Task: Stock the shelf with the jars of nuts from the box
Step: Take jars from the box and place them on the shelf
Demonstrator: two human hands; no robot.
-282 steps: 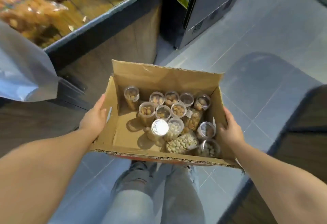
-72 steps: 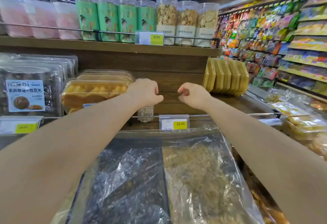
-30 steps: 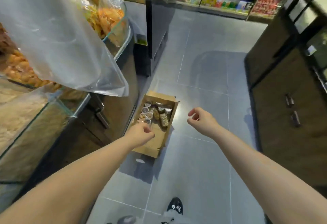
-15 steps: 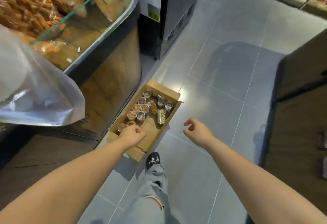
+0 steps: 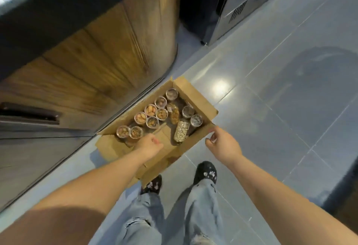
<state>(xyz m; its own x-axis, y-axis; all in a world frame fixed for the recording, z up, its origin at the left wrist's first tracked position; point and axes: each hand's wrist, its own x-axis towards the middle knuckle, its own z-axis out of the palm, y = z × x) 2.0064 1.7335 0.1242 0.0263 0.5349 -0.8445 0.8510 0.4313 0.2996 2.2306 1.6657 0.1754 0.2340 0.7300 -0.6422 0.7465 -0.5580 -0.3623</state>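
An open cardboard box point(image 5: 201, 101) lies on the grey tiled floor against the base of a wooden counter. Inside stand several clear jars of nuts point(image 5: 151, 110), lids up, and one jar of pale nuts point(image 5: 181, 131) lies on its side. My left hand point(image 5: 150, 145) hovers over the box's near, bare part, fingers curled, holding nothing. My right hand point(image 5: 222, 143) is at the box's right corner with fingers loosely apart, empty. The shelf is out of view.
The wooden counter point(image 5: 93, 56) with a dark top edge rises on the left. A grey metal cabinet point(image 5: 238, 6) stands at the back. My two feet in black shoes point(image 5: 205, 173) are just in front of the box. A dark cabinet edge point(image 5: 346, 192) is at the right.
I have stepped up to the box and bent down over it. Both hands have dropped closer: the left now over the box's inside, the right at its right corner.
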